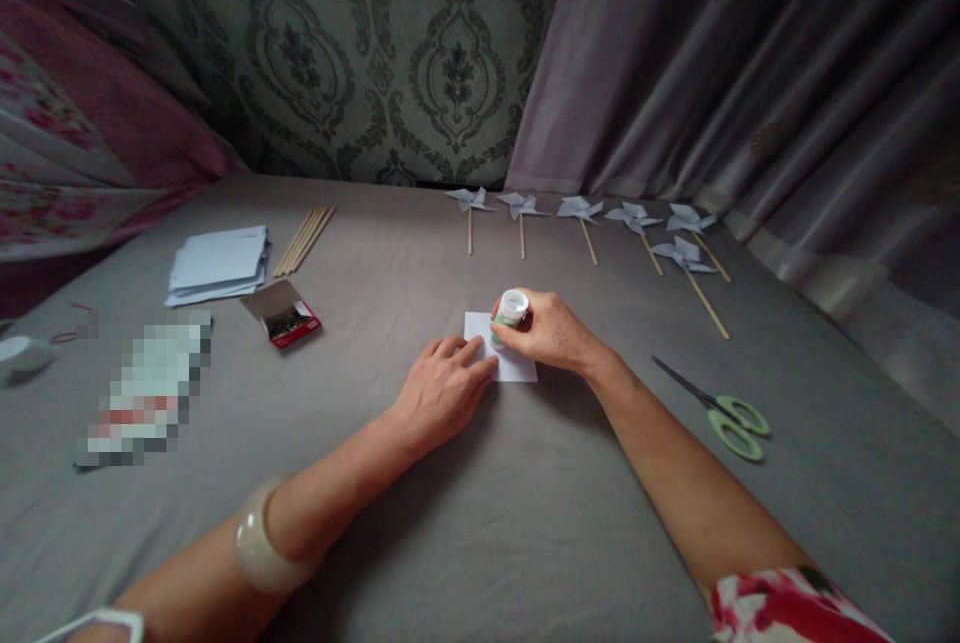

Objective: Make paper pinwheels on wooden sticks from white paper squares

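Grey cloth (570, 533) covers the work surface. Nearest, one pale bangle (259, 543) circles the left forearm, and a red-and-white sleeve (787, 608) covers part of the right arm. One pair of scissors (712, 406) with two green handle loops lies to the right, blades slightly parted or closed, I cannot tell. On the left, one flat item (154, 378) is pixelated, so any writing is unreadable; one white object (22, 355) sits beyond its left side.

At the middle, the left hand (446, 388) lies palm down, fingertips on one white paper square (517, 369). The right hand (551, 328) is clamped around one small white container (514, 305), held over the paper; its green label is mostly covered and illegible. Whether it touches the sheet is unclear.

Farther left stands one open red box (298, 337) of small dark pieces, too tiny to count, then one paper stack (217, 258) and a bundle of wooden sticks (306, 241), overlapping. Six pinwheels (577, 210) on sticks lie at far right, before patterned wallpaper (375, 53) and one mauve curtain (675, 73).
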Tool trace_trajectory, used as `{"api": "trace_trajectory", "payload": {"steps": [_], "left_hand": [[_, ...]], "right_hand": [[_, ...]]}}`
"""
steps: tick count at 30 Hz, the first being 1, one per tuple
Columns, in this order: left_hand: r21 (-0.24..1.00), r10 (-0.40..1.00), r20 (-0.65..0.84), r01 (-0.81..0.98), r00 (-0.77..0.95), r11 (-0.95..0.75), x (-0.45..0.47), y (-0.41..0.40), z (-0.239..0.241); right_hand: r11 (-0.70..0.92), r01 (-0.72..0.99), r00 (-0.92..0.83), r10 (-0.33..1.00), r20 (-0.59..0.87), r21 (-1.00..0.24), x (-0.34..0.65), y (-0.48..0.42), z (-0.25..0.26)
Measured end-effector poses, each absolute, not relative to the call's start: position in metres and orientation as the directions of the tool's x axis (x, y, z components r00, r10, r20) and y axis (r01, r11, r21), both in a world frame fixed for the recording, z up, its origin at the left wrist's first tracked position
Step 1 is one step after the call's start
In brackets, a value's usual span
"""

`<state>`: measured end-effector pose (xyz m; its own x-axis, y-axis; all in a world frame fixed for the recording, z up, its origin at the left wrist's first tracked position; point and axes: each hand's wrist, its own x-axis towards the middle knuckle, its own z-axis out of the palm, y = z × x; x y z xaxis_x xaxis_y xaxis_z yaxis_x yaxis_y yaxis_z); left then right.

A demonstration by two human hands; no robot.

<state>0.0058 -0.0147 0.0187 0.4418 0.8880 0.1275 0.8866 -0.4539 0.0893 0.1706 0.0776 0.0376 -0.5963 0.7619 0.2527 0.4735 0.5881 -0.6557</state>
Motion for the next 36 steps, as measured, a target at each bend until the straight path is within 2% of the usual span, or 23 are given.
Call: {"api": "trace_trajectory", "payload": {"steps": [11,16,29,36], "left_hand": [[0.062,0.883,0.133,0.886,0.449,-0.46,0.0058,-0.0143,0.0177],[0.062,0.885,0.13,0.887,0.448,-0.458,0.0055,-0.0143,0.0174],[0.077,0.876,0.158,0.878,0.456,-0.472,0.0052,-0.0141,0.0155],[0.089,0.88,0.143,0.88,0.453,-0.467,0.0053,-0.014,0.0156]], "right_hand": [[0.596,0.458,-0.602,0.754,0.263,-0.66,0.1715,0.0792,0.0392],[0.577,0.457,-0.62,0.753,0.222,-0.677,0.1722,0.0799,0.039],[0.613,0.438,-0.609,0.74,0.285,-0.657,0.171,0.0808,0.0361],[0.591,0.436,-0.622,0.743,0.248,-0.678,0.1719,0.0815,0.0357]]}}
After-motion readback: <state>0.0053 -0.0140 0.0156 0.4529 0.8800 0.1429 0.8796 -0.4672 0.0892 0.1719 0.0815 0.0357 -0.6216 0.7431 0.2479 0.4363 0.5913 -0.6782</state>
